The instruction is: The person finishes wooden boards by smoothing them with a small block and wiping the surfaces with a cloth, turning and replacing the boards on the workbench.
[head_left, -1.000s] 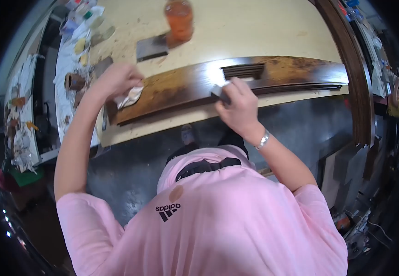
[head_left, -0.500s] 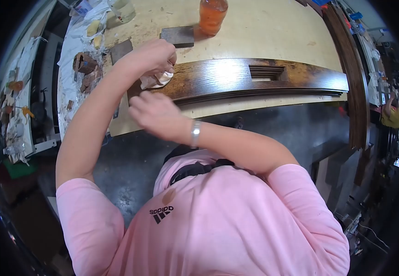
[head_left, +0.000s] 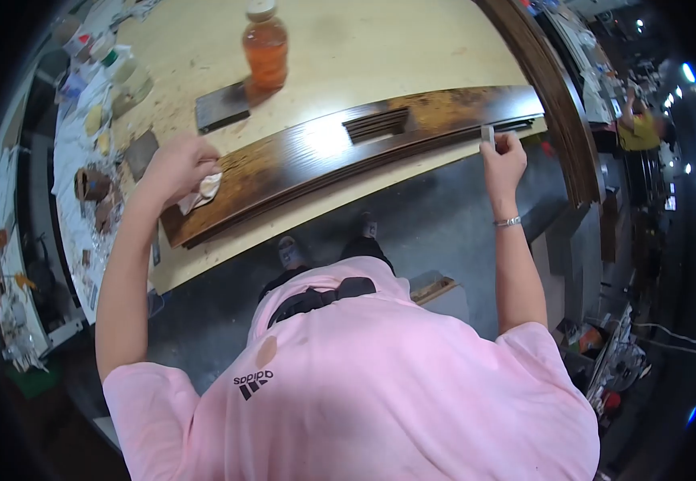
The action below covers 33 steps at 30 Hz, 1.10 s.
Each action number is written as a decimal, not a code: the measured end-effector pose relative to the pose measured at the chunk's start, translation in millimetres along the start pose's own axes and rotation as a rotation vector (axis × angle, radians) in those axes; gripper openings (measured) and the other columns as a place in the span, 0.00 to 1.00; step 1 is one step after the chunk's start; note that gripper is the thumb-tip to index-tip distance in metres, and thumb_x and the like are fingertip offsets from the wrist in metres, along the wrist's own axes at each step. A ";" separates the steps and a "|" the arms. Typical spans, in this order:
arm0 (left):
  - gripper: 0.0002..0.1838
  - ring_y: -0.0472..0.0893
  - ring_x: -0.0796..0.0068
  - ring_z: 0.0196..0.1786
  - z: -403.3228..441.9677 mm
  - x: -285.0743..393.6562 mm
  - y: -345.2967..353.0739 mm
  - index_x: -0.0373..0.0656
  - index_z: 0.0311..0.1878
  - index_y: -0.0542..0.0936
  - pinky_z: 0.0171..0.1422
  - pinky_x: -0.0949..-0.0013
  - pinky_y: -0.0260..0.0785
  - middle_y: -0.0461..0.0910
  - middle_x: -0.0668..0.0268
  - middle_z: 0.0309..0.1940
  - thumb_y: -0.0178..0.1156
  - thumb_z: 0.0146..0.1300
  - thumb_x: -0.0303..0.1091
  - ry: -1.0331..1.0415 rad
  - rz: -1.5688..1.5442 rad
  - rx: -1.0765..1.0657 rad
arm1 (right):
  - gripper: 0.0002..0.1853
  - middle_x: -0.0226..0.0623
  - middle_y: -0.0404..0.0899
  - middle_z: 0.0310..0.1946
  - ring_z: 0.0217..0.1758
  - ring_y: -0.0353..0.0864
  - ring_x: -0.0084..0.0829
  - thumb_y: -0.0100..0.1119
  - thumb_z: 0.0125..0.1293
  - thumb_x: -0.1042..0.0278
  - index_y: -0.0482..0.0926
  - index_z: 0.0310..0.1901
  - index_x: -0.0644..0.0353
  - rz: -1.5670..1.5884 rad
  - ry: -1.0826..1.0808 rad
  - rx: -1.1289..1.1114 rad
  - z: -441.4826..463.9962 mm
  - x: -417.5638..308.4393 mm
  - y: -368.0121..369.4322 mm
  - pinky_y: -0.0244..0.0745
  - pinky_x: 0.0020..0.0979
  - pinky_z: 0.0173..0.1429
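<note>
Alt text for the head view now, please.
Left hand holds a crumpled white cloth at the left end of stacked brown boards; right hand pinches a small grey piece at their near edge, toward the right end. Beyond them on the table are a bottle of orange liquid and a dark block.

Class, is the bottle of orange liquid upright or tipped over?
Upright: the bottle stands on its base, its white cap uppermost.
</note>
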<state>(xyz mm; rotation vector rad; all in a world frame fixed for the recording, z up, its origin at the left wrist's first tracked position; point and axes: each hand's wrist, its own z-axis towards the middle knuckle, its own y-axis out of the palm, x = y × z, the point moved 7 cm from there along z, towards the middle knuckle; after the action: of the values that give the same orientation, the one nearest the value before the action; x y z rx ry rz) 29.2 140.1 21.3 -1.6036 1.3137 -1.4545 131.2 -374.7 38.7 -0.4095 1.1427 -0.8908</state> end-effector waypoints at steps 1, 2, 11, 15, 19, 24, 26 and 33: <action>0.09 0.81 0.53 0.42 -5.8 0.3 -2.6 0.37 0.37 0.85 0.47 0.57 0.71 0.82 0.53 0.34 0.67 0.56 0.33 0.020 -0.044 0.070 | 0.08 0.33 0.79 0.26 0.29 0.76 0.24 0.64 0.54 0.71 0.80 0.32 0.67 0.159 0.050 -0.030 5.8 -8.1 -3.8 0.72 0.29 0.36; 0.10 0.81 0.55 0.44 -11.3 4.5 -6.0 0.36 0.38 0.85 0.48 0.58 0.71 0.82 0.55 0.36 0.66 0.57 0.32 0.037 -0.088 0.141 | 0.08 0.30 0.79 0.25 0.29 0.75 0.20 0.64 0.55 0.71 0.80 0.32 0.68 0.321 0.096 -0.059 10.2 -21.0 -1.4 0.71 0.26 0.35; 0.31 0.66 0.47 0.70 -47.2 58.2 22.6 0.45 0.68 0.72 0.76 0.49 0.53 0.68 0.50 0.68 0.62 0.61 0.39 -0.176 0.000 0.496 | 0.06 0.27 0.78 0.27 0.31 0.73 0.17 0.61 0.55 0.75 0.80 0.33 0.68 0.680 0.074 -0.327 80.7 -49.1 91.7 0.68 0.22 0.38; 0.32 0.60 0.45 0.75 6.6 144.6 62.4 0.43 0.70 0.70 0.80 0.48 0.49 0.62 0.48 0.72 0.63 0.60 0.35 -0.186 -0.016 0.512 | 0.08 0.30 0.77 0.23 0.27 0.74 0.20 0.62 0.53 0.71 0.80 0.33 0.66 0.468 -0.067 -0.344 97.1 -21.0 129.8 0.70 0.26 0.34; 0.30 0.67 0.45 0.72 69.1 241.4 81.7 0.45 0.65 0.75 0.77 0.45 0.56 0.68 0.49 0.69 0.61 0.55 0.23 0.209 -0.194 0.561 | 0.08 0.29 0.75 0.24 0.28 0.72 0.20 0.62 0.53 0.69 0.79 0.33 0.64 0.381 -0.155 -0.378 89.8 -17.2 126.8 0.69 0.26 0.35; 0.28 0.70 0.52 0.71 -39.3 132.8 76.0 0.46 0.68 0.74 0.71 0.50 0.59 0.69 0.55 0.72 0.56 0.62 0.30 -0.244 0.051 0.638 | 0.10 0.31 0.76 0.22 0.27 0.73 0.22 0.64 0.51 0.67 0.80 0.33 0.65 0.449 -0.076 -0.407 87.1 -6.5 131.7 0.71 0.26 0.36; 0.28 0.66 0.54 0.74 -114.8 63.2 66.0 0.43 0.71 0.72 0.78 0.56 0.55 0.69 0.53 0.71 0.53 0.65 0.29 -0.477 -0.076 0.769 | 0.10 0.30 0.76 0.22 0.27 0.73 0.22 0.64 0.51 0.67 0.80 0.32 0.64 0.450 -0.075 -0.408 88.3 -6.7 131.6 0.71 0.26 0.36; 0.29 0.72 0.54 0.70 -11.4 187.6 80.0 0.39 0.66 0.75 0.79 0.49 0.53 0.75 0.54 0.66 0.50 0.58 0.21 -0.125 -0.032 0.718 | 0.10 0.31 0.76 0.22 0.28 0.74 0.22 0.64 0.52 0.68 0.80 0.33 0.64 0.480 -0.099 -0.376 87.7 -0.6 131.5 0.72 0.27 0.37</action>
<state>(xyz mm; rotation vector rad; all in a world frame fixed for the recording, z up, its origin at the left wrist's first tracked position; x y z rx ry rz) -20.2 -58.1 19.9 -1.2027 0.5823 -1.5701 263.0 -307.8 -17.4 -0.4519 1.2474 -0.2334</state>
